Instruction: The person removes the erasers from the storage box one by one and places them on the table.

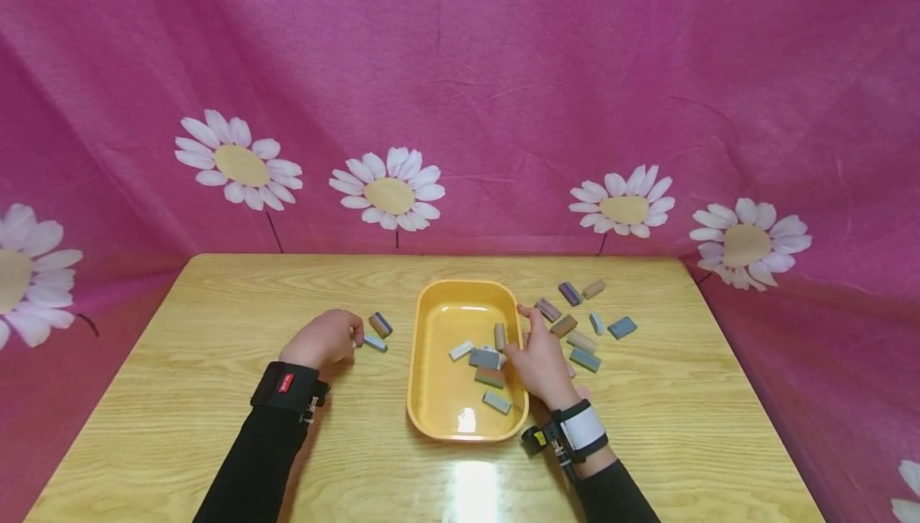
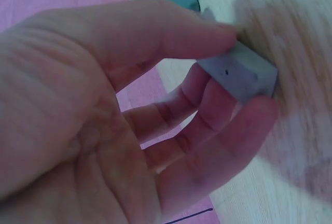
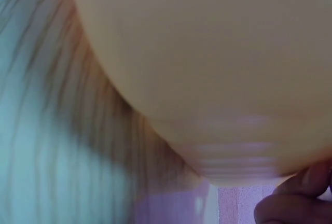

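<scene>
My left hand [image 1: 325,339] is at the tabletop left of the tray. In the left wrist view, its thumb and fingers pinch a small grey-white block [image 2: 241,73] close over the wood. Beside those fingers lie a pale blue block [image 1: 375,343] and a brown block with a dark purple side [image 1: 381,325]. My right hand [image 1: 541,363] grips the right rim of the yellow tray [image 1: 438,419], thumb over the inside and fingers along the outer side. Inside the tray are several blocks, among them a white block [image 1: 461,350], a grey block [image 1: 484,358] and a brown block [image 1: 490,378].
Right of the tray, several blocks lie scattered, including a purple block [image 1: 571,293], a blue-grey block [image 1: 622,327] and a green-grey block [image 1: 585,359]. They spread close around my right hand. A pink flowered cloth [image 1: 489,108] hangs behind the wooden table [image 1: 690,427].
</scene>
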Available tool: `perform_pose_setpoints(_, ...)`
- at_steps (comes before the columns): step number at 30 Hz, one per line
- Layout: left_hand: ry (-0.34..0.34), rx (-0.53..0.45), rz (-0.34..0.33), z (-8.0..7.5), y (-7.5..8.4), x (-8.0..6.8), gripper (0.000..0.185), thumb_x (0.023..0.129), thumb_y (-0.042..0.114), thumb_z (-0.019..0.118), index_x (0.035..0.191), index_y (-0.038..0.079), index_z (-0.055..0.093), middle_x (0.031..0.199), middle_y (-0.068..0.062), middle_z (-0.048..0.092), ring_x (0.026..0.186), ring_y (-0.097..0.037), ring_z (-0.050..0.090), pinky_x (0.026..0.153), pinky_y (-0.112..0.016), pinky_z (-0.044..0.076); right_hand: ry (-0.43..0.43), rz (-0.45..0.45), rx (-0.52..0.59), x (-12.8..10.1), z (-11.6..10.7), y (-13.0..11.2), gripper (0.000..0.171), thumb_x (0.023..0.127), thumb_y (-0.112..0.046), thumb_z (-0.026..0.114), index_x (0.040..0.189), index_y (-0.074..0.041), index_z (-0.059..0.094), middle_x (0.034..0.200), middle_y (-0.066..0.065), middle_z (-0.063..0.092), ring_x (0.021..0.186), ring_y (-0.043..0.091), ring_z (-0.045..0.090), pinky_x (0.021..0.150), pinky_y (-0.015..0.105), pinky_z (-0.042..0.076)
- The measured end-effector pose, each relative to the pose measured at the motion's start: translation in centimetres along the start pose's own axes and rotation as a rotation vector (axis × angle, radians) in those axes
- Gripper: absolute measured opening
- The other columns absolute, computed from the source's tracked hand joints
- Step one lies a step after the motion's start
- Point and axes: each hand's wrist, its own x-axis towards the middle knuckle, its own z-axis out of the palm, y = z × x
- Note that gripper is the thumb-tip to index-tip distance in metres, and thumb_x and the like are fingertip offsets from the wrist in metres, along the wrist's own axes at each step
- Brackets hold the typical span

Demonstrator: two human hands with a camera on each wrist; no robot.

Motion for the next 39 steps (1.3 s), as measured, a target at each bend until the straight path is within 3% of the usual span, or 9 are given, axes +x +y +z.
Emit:
perform_pose_setpoints(3, 0.014, 0.012, -0.013, -0.5, 0.3, 0.0, 0.017, 0.077, -0.009, 0.061, 0.086, 0.006, 0.063, 0.083, -0.005, 0.055, 0.068, -0.018, 0.043, 0.056, -0.029, 0.032, 0.006, -0.004, 0.001, 0.0, -0.1, -0.1, 0.066, 0.083, -0.012, 0.065, 0.143, -0.011, 0.039, 0.056, -0.002, 0.038, 0.048, 0.013, 0.039, 0.046, 0.027, 0.034)
perform_pose_setpoints(6, 0.08, 0.077, -0.003, -1.4, 1.3, 0.1, 0.009, 0.081, -0.002, 0.061, 0.088, 0.005, 0.062, 0.084, -0.006, 0.056, 0.073, -0.02, 0.048, 0.061, -0.031, 0.036, 0.007, -0.004, 0.002, 0.0, -0.2, -0.1, 0.066, 0.083, -0.013, 0.066, 0.143, -0.011, 0.039, 0.057, -0.002, 0.039, 0.048, 0.013, 0.039, 0.046, 0.027, 0.034)
perform_pose_setpoints(10, 0.143, 0.124, 0.029, -2.3, 4.3, 0.3, 0.011, 0.083, 0.003, 0.063, 0.094, 0.006, 0.061, 0.09, -0.007, 0.056, 0.078, -0.021, 0.051, 0.067, -0.033, 0.039, 0.006, -0.004, 0.006, -0.1, -0.2, 0.0, 0.064, 0.085, -0.013, 0.065, 0.143, -0.011, 0.039, 0.057, -0.002, 0.039, 0.047, 0.012, 0.039, 0.045, 0.026, 0.033)
perform_pose_setpoints(17, 0.103, 0.118, 0.143, -3.0, 11.4, 1.4, 0.026, 0.078, 0.002, 0.065, 0.103, 0.009, 0.06, 0.096, -0.006, 0.059, 0.081, -0.021, 0.054, 0.067, -0.031, 0.041, 0.006, -0.007, 0.0, -0.1, -0.1, 0.1, 0.063, 0.086, -0.013, 0.064, 0.144, -0.012, 0.039, 0.056, -0.002, 0.037, 0.046, 0.012, 0.037, 0.045, 0.025, 0.033)
perform_pose_setpoints(23, 0.043, 0.184, 0.268, -1.1, 15.5, 3.6, 0.029, 0.08, 0.007, 0.069, 0.108, 0.009, 0.064, 0.098, -0.003, 0.063, 0.086, -0.019, 0.054, 0.076, -0.031, 0.045, 0.001, -0.008, -0.009, 0.0, 0.1, 0.1, 0.065, 0.084, -0.011, 0.064, 0.144, -0.012, 0.039, 0.057, -0.002, 0.039, 0.047, 0.012, 0.038, 0.046, 0.025, 0.032)
perform_pose_setpoints(26, -0.004, 0.221, 0.286, 0.5, 16.4, 4.5, 0.024, 0.079, 0.006, 0.068, 0.103, 0.01, 0.064, 0.094, -0.001, 0.063, 0.081, -0.016, 0.053, 0.074, -0.03, 0.044, -0.002, -0.01, -0.014, 0.0, 0.2, 0.1, 0.065, 0.083, -0.01, 0.064, 0.143, -0.012, 0.038, 0.059, 0.0, 0.047, 0.048, 0.012, 0.042, 0.046, 0.026, 0.034)
perform_pose_setpoints(33, -0.18, 0.345, 0.194, 4.0, 16.4, 5.7, 0.019, 0.077, 0.001, 0.068, 0.082, 0.015, 0.054, 0.074, 0.002, 0.051, 0.065, -0.014, 0.046, 0.057, -0.026, 0.037, 0.004, -0.003, -0.004, -0.1, 0.1, 0.0, 0.065, 0.082, -0.009, 0.064, 0.143, -0.012, 0.039, 0.073, 0.008, 0.067, 0.056, 0.014, 0.054, 0.05, 0.028, 0.039)
perform_pose_setpoints(39, -0.156, 0.335, 0.208, 5.4, 15.6, 6.1, 0.023, 0.083, 0.004, 0.064, 0.069, 0.016, 0.049, 0.067, 0.002, 0.044, 0.061, -0.013, 0.044, 0.056, -0.026, 0.033, 0.003, 0.001, -0.005, -0.1, 0.0, -0.1, 0.066, 0.082, -0.01, 0.064, 0.143, -0.012, 0.04, 0.082, 0.01, 0.071, 0.061, 0.013, 0.057, 0.052, 0.027, 0.041)
